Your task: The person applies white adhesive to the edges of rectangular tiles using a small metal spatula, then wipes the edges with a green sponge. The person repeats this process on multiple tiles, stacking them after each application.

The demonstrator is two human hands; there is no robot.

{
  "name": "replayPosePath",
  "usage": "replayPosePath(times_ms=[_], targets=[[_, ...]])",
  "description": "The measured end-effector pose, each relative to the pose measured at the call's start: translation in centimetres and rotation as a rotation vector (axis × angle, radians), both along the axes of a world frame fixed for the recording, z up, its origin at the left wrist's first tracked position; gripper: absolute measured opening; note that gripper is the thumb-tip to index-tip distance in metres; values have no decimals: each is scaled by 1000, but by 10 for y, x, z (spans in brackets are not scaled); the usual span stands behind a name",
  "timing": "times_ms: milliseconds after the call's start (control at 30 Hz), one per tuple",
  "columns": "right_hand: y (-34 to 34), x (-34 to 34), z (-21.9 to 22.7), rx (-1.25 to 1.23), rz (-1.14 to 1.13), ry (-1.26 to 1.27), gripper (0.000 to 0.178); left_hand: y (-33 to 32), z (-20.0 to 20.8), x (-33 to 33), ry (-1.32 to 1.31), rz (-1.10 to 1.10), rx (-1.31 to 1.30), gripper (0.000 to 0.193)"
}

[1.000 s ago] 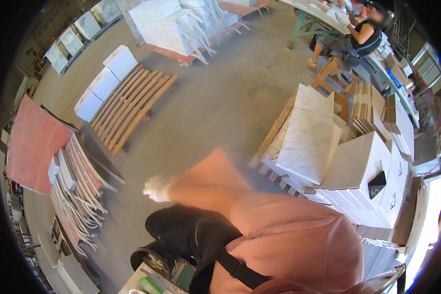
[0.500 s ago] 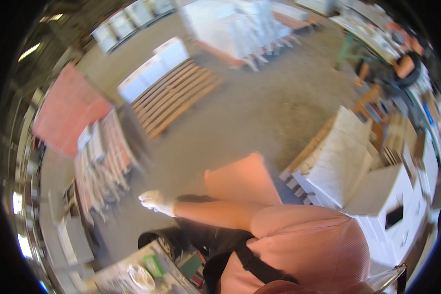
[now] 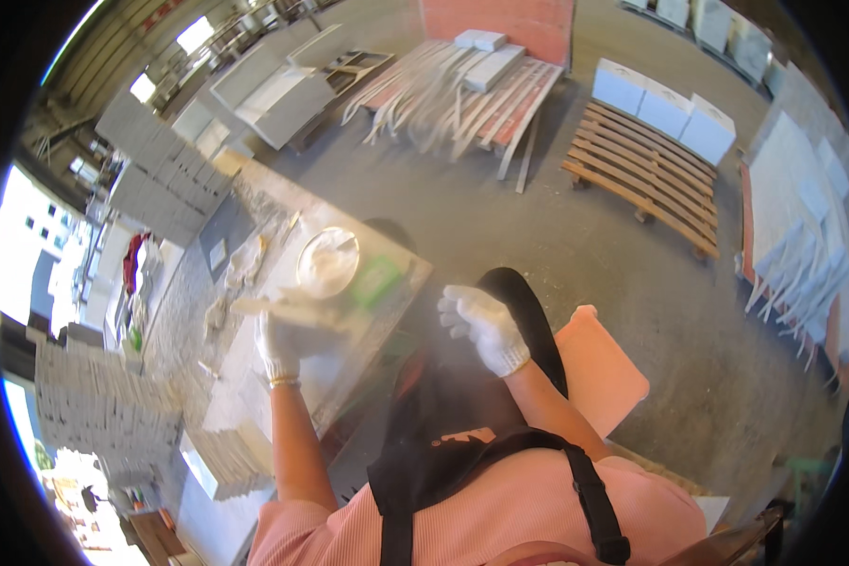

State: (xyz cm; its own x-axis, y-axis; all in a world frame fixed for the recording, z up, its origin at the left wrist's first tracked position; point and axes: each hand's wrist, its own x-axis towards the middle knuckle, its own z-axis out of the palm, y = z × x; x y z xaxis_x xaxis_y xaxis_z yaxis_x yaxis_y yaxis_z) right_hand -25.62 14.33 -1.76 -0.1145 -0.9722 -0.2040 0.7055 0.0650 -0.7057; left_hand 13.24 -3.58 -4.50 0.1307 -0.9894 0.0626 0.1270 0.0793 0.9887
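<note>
My left hand (image 3: 278,351), in a white knit glove, is over the worktable (image 3: 255,382). Its fingers are smeared by motion, and a pale blurred strip (image 3: 302,312) crosses at their tips; I cannot tell whether it is held. Just beyond, a round tub (image 3: 328,262) of white paste stands beside a green box (image 3: 377,281). To the right of the table edge, my right hand (image 3: 484,325), gloved alike, is raised above my dark-clad lap. Its fingers are apart and nothing shows in them.
Grey slabs stand stacked at left (image 3: 104,396) and far left (image 3: 165,174). A wooden pallet (image 3: 637,174) bears white blocks. Strips lie over a red stand (image 3: 481,94) at the back. An orange panel (image 3: 599,373) is by my right leg; wrapped stacks (image 3: 802,217) stand far right.
My view has swung left, bringing the worktable into the middle left. Both gloved hands now show, where one outstretched gloved hand showed before.
</note>
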Motion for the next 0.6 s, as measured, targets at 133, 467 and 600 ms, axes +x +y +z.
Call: replayPosePath(times_ms=[133,467,600], targets=[[31,-8,-6,-9,-16,-13,39,-4,-13,8,99,-39,-21,64],[-53,-20,60,-449,-96,-46,41,-8,-11,3,132,33,35,64],[-83,-7,90,-569,-61,-125,43,-2,-9,-8,163,65,-31,47]])
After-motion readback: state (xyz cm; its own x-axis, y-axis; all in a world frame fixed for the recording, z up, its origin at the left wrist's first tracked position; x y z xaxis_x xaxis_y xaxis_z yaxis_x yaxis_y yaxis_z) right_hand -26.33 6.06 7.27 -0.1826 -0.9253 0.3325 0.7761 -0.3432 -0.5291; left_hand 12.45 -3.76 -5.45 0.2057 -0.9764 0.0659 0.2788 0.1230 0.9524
